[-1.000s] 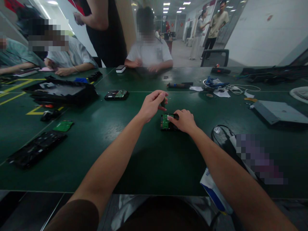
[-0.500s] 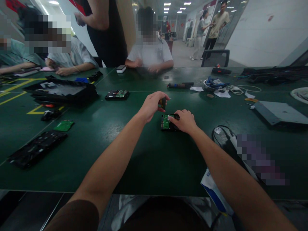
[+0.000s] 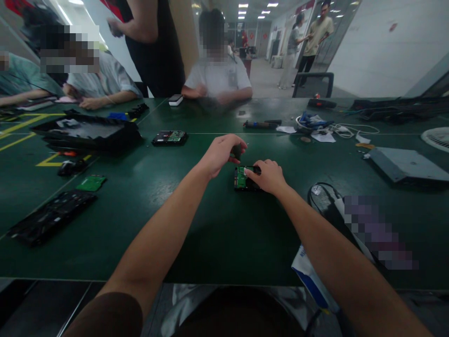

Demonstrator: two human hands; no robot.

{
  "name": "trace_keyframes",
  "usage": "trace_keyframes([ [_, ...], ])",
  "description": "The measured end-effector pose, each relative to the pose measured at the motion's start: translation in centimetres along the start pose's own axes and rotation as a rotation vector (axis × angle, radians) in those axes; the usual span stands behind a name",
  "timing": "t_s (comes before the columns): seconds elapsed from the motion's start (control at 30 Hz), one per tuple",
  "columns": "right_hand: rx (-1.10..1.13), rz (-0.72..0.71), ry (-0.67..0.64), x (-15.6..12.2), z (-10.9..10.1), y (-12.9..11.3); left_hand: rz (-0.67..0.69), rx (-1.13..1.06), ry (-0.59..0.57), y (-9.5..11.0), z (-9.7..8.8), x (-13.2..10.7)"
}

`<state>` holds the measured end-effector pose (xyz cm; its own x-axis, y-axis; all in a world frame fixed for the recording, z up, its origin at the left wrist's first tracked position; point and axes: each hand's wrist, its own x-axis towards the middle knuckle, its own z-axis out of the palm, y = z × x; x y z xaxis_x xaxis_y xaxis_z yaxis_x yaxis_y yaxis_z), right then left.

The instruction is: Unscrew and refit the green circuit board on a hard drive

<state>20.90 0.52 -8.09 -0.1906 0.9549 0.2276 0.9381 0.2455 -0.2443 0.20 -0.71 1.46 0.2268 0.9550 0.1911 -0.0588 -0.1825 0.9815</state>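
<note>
A hard drive [image 3: 240,178] with a green circuit board facing up lies on the table in front of me. My right hand [image 3: 270,177] grips its right end, thumb across the top, and covers that part. Above the drive's far left corner, my left hand [image 3: 224,152] is closed around a short dark-handled screwdriver [image 3: 236,150], held upright and pointing down. Fingers hide much of the handle, and the tip is too small to make out against the drive.
Another hard drive [image 3: 170,137] lies farther back. Black plastic housings [image 3: 87,133], a loose green circuit board [image 3: 91,183] and a long black part [image 3: 52,217] are at left. A grey metal box [image 3: 409,164] and cables [image 3: 354,129] sit at right. A person [image 3: 219,79] sits opposite.
The view has shifted very slightly. The screwdriver's handle looks turned a little in my left hand, while my right hand and the hard drive stay in place.
</note>
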Motion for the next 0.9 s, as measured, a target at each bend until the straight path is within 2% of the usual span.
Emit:
trace_keyframes([
  [0.17, -0.002, -0.012, 0.009, -0.08, -0.03, 0.04, -0.047, -0.124, 0.016, -0.53, 0.23, 0.22],
  [0.37, -0.003, 0.005, -0.009, -0.04, -0.21, -0.06, 0.018, 0.006, 0.054, -0.63, -0.10, 0.43],
  [0.63, -0.018, -0.007, -0.003, -0.14, -0.33, -0.23, -0.042, -0.108, 0.015, -0.42, 0.43, 0.09],
  [0.8, -0.016, 0.004, -0.002, -0.15, -0.30, -0.23, 0.068, 0.116, 0.091, -0.33, 0.20, 0.28],
  [0.9, -0.007, 0.000, -0.002, -0.16, -0.29, -0.17, 0.038, 0.114, 0.087, -0.14, 0.01, 0.22],
])
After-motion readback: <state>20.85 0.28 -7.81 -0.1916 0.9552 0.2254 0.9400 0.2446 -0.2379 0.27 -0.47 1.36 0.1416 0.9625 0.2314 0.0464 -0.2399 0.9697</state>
